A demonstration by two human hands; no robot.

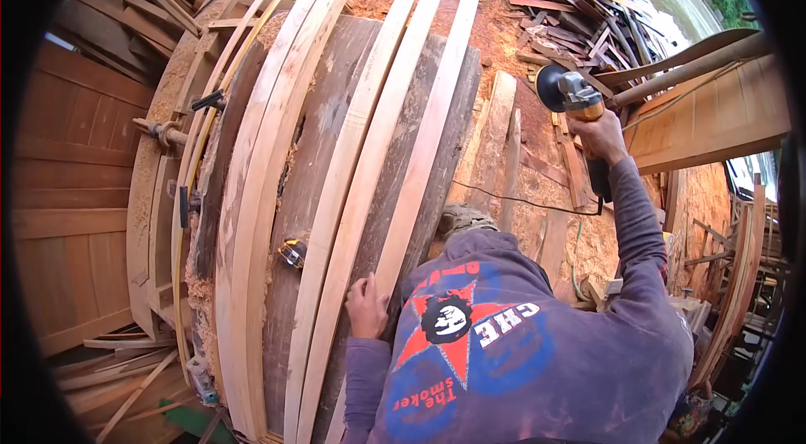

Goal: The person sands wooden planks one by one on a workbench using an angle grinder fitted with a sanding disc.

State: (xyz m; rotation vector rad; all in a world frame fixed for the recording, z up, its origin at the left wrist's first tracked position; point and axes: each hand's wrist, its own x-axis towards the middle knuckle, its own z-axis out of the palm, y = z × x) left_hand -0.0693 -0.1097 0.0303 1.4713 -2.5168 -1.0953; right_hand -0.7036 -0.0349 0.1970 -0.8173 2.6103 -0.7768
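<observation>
My right hand (602, 138) is wrapped round the body of a yellow and black angle grinder (585, 102), raised to the right of the bench. A dark round disc (551, 89) on the grinder faces left, apart from any wood. My left hand (367, 307) rests palm down with its fingers apart, among pale wooden strips (361, 150) on the dark worn workbench (323, 142). Beside that hand lies another pale strip (432, 133). Farther left on the bench sits a yellow and black tape measure (292, 253). Contact beneath my left fingers is hard to make out.
Black clamps (208, 100) hold long curved strips at the left. A panelled wooden door (75, 192) stands beyond. Scrap wood (579, 24) is piled at the back right. Sawdust covers the floor, crossed by a thin dark cord (529, 199). A large board (714, 117) stands right.
</observation>
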